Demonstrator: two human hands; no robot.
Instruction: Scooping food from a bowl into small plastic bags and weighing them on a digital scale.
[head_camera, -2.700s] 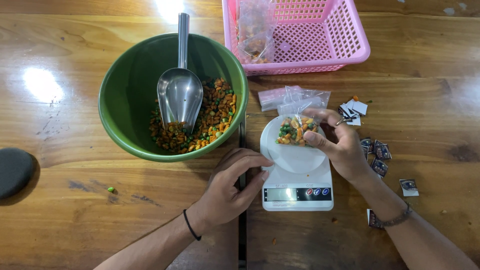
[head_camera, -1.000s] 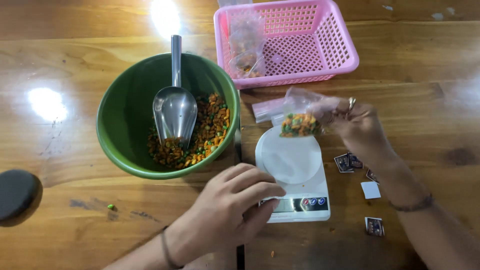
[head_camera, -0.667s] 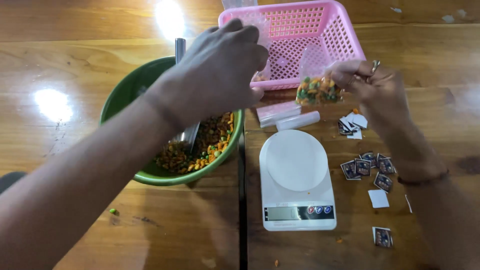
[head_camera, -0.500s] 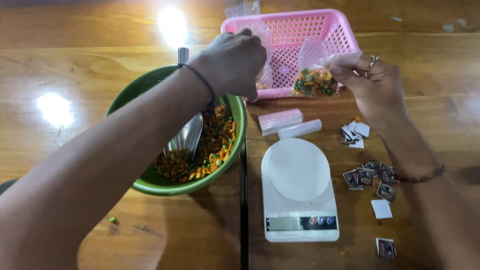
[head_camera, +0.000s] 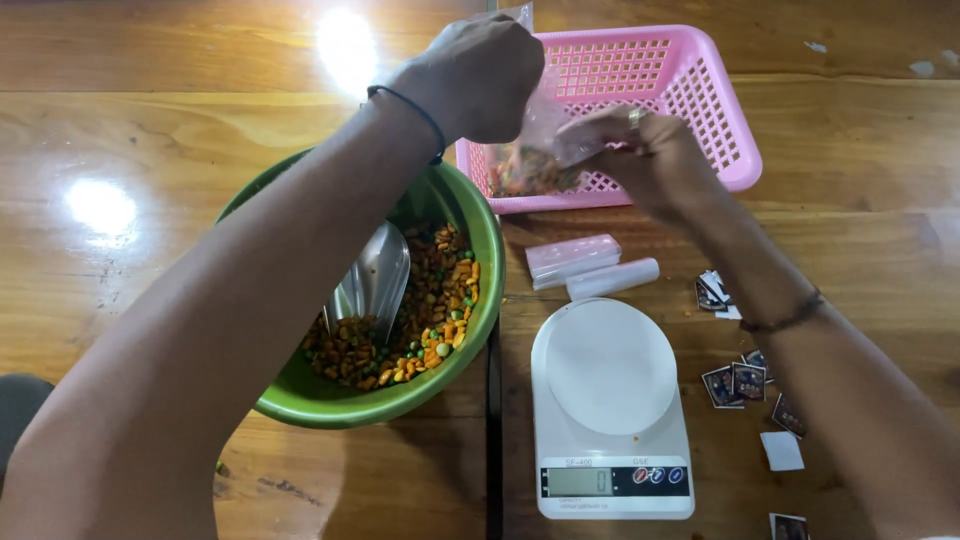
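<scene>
Hands meet over the basket (head_camera: 690, 90) — left hand (head_camera: 475, 75) and right hand (head_camera: 640, 150) both pinch a clear bag (head_camera: 525, 165) of snack mix at its near rim, seemingly to close it; scale (head_camera: 610, 405) sits nearer, bowl (head_camera: 470, 330) left of it.

You are working in bright, warm indoor light from overhead. Two glare patches burn white on the glossy wooden table (head_camera: 150, 120): one just beside your left hand (head_camera: 478, 75), the other well to its left, near your forearm. Your left arm throws a soft shadow over the round green plastic bowl (head_camera: 470, 330) and dims the metal scoop (head_camera: 375, 280) inside it. Your right hand (head_camera: 650, 160) is slightly motion-blurred, as is the clear plastic bag (head_camera: 525, 165) held between both hands. The white digital kitchen scale (head_camera: 610, 400) below your right hand is sharp and evenly lit. Your near forearm is soft at the frame's lower left.
</scene>
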